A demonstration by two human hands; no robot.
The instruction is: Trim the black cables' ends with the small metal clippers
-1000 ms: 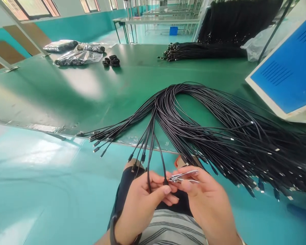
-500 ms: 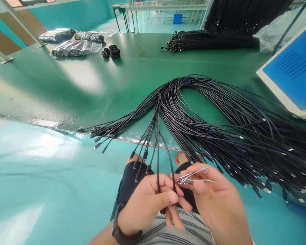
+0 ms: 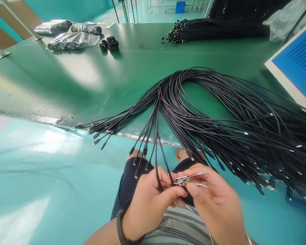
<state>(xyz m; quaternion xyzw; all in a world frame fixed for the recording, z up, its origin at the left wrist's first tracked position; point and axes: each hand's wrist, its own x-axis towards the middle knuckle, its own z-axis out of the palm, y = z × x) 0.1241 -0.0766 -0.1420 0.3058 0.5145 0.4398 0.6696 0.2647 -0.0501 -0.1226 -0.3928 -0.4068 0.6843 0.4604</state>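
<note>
My left hand (image 3: 153,195) is closed round the ends of two black cables (image 3: 165,158), its thumb pressed over them. Their plugs are hidden by the fingers. In my right hand (image 3: 214,199) is a silver nail clipper (image 3: 191,178), pinched between thumb and fingers with its lever raised. The clipper's jaws meet one cable near its end; whether they touch it, I cannot tell. Both cables run up into a large bundle of black cables (image 3: 173,92) on the green table. Several other cable ends with plugs (image 3: 137,173) hang over the table's front edge, left of my hands.
The green table (image 3: 132,75) spans the view. On it lie plastic-wrapped packs (image 3: 71,40), small coiled black cables (image 3: 113,44) and another cable bundle (image 3: 219,30). A blue-and-white box (image 3: 295,61) stands at the right. Many cable ends overhang the front right edge.
My left hand has turned and its fingers have curled in, drawing the cable end against the clipper's jaws. My right hand still holds the clipper. The view has tilted slightly downward.
</note>
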